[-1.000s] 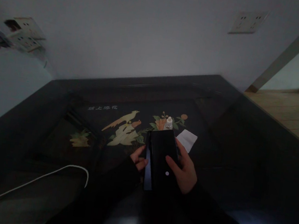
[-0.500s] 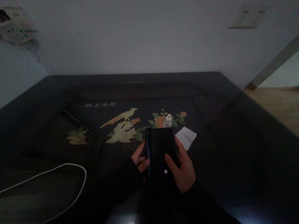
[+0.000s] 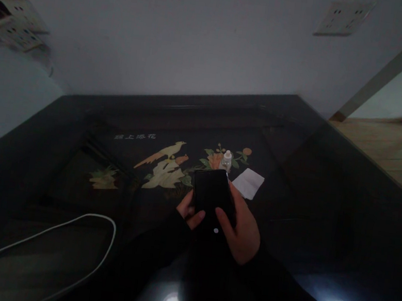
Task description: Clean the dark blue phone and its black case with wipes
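A black smartphone [image 3: 212,191] with a dark face is held between both hands above the table. Low on its face shows a small white round mark. My left hand [image 3: 189,210] grips the phone's left edge, its thumb along the side. Around the right edge wraps my right hand [image 3: 243,229], its thumb lying over the face. Just beyond the phone stands a small clear bottle [image 3: 226,162] with a white cap. A white piece of paper [image 3: 249,183], perhaps several sheets, lies to the right, close to my right fingers.
The glossy black table [image 3: 310,183] bears an inlaid bird [image 3: 166,153] and flowers. A white cable [image 3: 47,234] loops across its left side. Wall sockets [image 3: 343,19] sit above at the right, more sockets [image 3: 20,23] at the left. Wooden floor [image 3: 401,155] shows beyond the right edge.
The phone has tilted so its face turns more toward me, and its bluish left side no longer shows. It has shifted slightly left with both hands still on it.
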